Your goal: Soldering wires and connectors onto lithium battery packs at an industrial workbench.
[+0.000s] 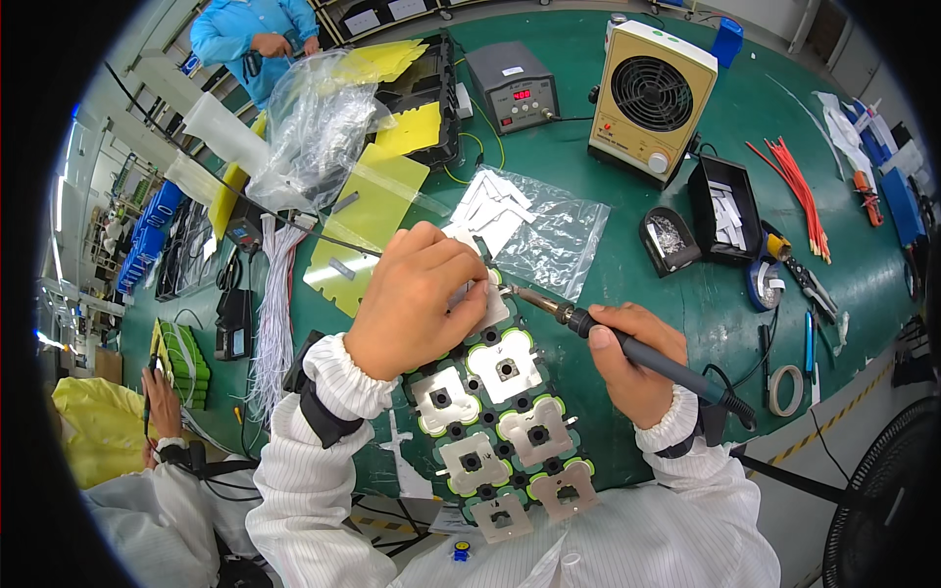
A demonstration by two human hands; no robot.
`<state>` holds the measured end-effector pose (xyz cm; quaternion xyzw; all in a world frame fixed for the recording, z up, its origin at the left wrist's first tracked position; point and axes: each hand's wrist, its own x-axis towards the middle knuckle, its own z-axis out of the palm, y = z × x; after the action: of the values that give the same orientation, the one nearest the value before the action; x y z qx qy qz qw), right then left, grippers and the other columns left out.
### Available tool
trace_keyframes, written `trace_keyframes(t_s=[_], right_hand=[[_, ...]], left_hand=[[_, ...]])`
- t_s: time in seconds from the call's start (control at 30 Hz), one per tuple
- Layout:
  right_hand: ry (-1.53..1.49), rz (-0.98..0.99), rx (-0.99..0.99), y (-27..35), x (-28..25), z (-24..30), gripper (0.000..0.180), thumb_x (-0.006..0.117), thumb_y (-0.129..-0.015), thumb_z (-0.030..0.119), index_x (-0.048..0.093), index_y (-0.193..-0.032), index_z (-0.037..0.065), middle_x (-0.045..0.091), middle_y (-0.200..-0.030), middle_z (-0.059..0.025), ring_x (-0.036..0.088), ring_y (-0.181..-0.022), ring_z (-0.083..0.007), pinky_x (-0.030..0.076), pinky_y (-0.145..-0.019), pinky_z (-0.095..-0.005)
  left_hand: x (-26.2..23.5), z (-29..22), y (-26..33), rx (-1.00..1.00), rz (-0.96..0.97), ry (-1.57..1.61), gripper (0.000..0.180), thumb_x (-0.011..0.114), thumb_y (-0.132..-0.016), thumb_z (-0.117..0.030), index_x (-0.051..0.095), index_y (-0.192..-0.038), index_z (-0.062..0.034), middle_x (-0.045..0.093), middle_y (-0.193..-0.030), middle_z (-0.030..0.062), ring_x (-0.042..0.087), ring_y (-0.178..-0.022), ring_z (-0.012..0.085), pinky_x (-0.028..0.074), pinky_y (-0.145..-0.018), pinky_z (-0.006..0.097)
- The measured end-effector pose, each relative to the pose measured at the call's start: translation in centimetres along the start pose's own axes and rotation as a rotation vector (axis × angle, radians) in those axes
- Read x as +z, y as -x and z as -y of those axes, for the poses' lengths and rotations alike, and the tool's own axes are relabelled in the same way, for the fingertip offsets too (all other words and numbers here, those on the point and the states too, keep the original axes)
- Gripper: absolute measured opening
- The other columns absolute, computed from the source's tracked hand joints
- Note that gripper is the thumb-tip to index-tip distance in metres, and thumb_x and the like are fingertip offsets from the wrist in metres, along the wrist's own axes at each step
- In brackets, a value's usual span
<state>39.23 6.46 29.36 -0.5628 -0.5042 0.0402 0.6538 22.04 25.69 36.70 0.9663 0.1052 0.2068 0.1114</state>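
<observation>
My left hand (417, 299) rests on the far end of a battery pack (495, 421) covered with several silver metal tabs over green-ringed cells. Its fingers are curled and pinch something thin at the top tab; what it is stays hidden. My right hand (632, 363) grips the dark handle of a soldering iron (627, 348). The iron's tip points left and touches the pack just beside my left fingertips. Both forearms wear white striped sleeves with dark wrist bands.
A clear bag of white metal strips (534, 225) lies beyond the pack. A soldering station (512, 88) and a beige fan unit (652, 98) stand at the back. Red wires (799, 191), a black parts tray (730, 211), a tape roll (784, 390) and yellow sheets (368, 220) lie around. Other people work at the left and far back.
</observation>
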Motion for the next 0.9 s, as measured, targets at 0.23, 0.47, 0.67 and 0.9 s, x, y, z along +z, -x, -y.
trace_keyframes(t_s=[0.23,0.47,0.67,0.9], right_hand=[[-0.010,0.007,0.005,-0.1,0.0,0.1,0.018,0.077,-0.086,0.005,0.072,-0.102,-0.002,0.064,-0.069,-0.0092,0.056,-0.056,-0.0179,0.044,-0.052,-0.0304],[-0.017,-0.014,0.016,0.0,0.0,0.1,0.019,0.076,-0.087,0.006,0.071,-0.104,-0.002,0.067,-0.074,-0.0105,0.060,-0.060,-0.0186,0.048,-0.056,-0.0306],[0.002,0.002,0.050,-0.1,-0.7,0.0,0.020,0.075,-0.088,0.005,0.071,-0.107,-0.003,0.070,-0.078,-0.0123,0.062,-0.062,-0.0192,0.050,-0.059,-0.0308],[0.331,-0.124,0.123,1.3,-6.2,-1.7,0.024,0.071,-0.089,0.002,0.070,-0.112,-0.004,0.071,-0.096,-0.0160,0.068,-0.080,-0.0237,0.053,-0.071,-0.0323]], left_hand=[[-1.3,-0.1,-0.1,-0.014,-0.123,-0.017,0.013,0.074,-0.078,-0.001,0.071,-0.089,-0.0058,0.072,-0.092,0.0052,0.058,-0.083,0.0273,0.047,-0.076,0.038],[-3.5,0.0,1.1,-0.058,-0.209,-0.191,0.013,0.078,-0.079,-0.003,0.075,-0.091,-0.0090,0.072,-0.091,0.0021,0.056,-0.082,0.0254,0.044,-0.074,0.037],[-3.2,-0.1,2.0,-0.059,-0.173,-0.209,0.011,0.077,-0.081,-0.006,0.076,-0.091,-0.0102,0.072,-0.092,0.0010,0.056,-0.086,0.0256,0.041,-0.080,0.039],[-3.3,0.1,2.9,-0.095,-0.246,-0.112,0.013,0.070,-0.081,-0.001,0.074,-0.094,-0.0051,0.071,-0.090,0.0056,0.058,-0.082,0.0262,0.044,-0.074,0.039]])
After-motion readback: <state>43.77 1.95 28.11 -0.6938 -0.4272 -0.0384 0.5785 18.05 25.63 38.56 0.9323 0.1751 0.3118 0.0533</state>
